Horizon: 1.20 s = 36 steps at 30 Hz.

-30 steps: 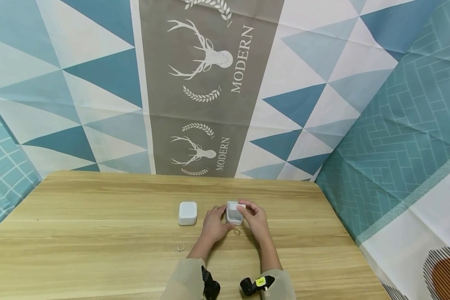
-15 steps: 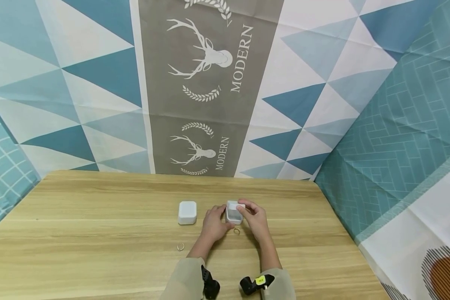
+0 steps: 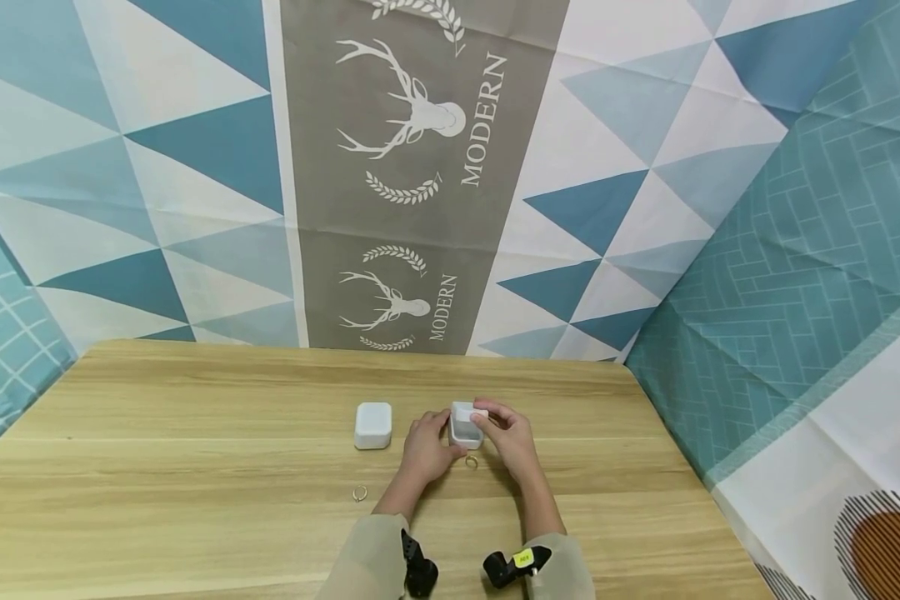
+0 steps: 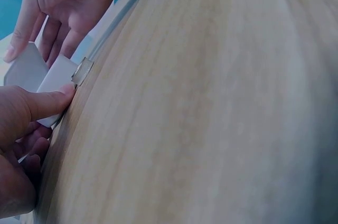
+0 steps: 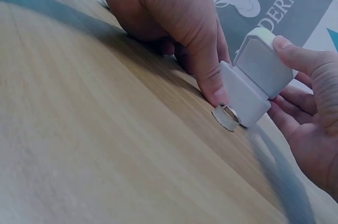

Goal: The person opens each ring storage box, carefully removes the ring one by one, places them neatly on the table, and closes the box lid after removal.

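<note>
Head view hides the box's inside, small white matte ring box (image 3: pixel 466 430) hinged open on wooden table (image 3: pixel 195 433), left hand (image 3: pixel 426 450) gripping its base, right hand (image 3: pixel 512 440) pinching lid, metal ring (image 5: pixel 227 117) touching box front, second ring (image 3: pixel 359 494) and closed rounded white box (image 3: pixel 373 425) well apart

On the table (image 3: pixel 195 433), the open box (image 3: pixel 466 431) stands between the left hand (image 3: pixel 425 450) and right hand (image 3: pixel 512 440), a ring (image 3: pixel 471 462) lies just before it, a closed box (image 3: pixel 373 425) sits to its left, and another ring (image 3: pixel 359 494) lies before that box.
</note>
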Available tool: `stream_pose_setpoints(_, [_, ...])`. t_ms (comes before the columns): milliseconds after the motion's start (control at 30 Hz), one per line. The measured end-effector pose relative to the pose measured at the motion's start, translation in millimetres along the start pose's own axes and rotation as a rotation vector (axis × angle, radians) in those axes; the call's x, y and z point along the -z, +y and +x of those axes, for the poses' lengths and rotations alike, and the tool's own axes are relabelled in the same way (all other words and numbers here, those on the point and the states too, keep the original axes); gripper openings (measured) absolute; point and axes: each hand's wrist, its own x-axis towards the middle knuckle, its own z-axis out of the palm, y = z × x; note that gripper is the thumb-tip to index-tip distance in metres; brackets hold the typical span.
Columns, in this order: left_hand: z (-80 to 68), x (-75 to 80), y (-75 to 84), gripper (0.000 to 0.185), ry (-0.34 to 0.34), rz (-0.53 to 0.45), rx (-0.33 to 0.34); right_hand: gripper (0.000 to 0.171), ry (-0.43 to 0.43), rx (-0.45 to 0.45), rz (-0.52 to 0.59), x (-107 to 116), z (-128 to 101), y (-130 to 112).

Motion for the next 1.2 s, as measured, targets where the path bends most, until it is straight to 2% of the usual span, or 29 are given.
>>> stream_pose_setpoints(400, [0.5, -0.4, -0.4, 0.065, 0.001, 0.002, 0.004, 0.029, -0.061, -0.070, 0.011, 1.9, -2.7, -15.3])
stream_pose_setpoints(767, [-0.8, 0.9, 0.3, 0.066, -0.002, 0.002, 0.003, 0.033, -0.050, -0.020, -0.014, 2.3, -0.4, -3.1])
stream_pose_setpoints(1200, [-0.4, 0.3, 0.3, 0.065, -0.004, -0.001, 0.004, 0.030, -0.079, -0.048, -0.025, 5.0, 1.1, -4.1])
